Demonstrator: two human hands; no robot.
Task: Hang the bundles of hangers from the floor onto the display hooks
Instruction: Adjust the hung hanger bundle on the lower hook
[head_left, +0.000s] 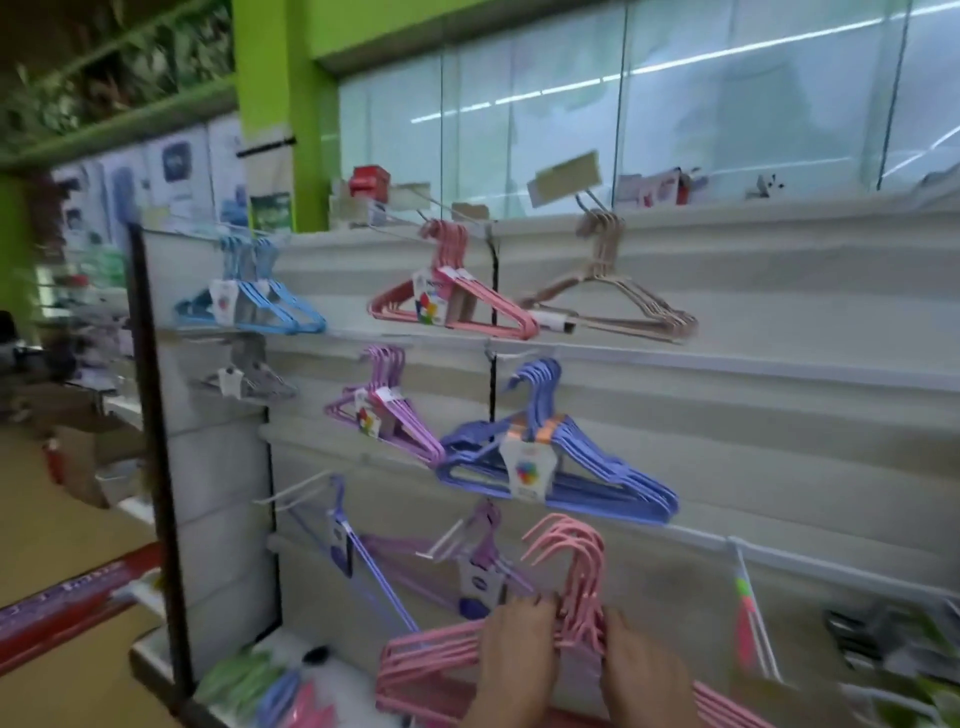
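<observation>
Both hands, the left hand (514, 654) and the right hand (647, 675), are wrapped around a pink bundle of hangers (576, 597), one on each side of its necks, low in front of the white wall (779, 415). Just above the pink bundle hangs a blue bundle (561, 462) on the wall. Higher up hang a red bundle (452, 296) and a tan bundle (613, 291).

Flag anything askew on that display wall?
One bundle: the purple-blue hangers on the lower-left hook hang steeply tilted, while the other hung bundles sit roughly level. Blur hides why.
</observation>
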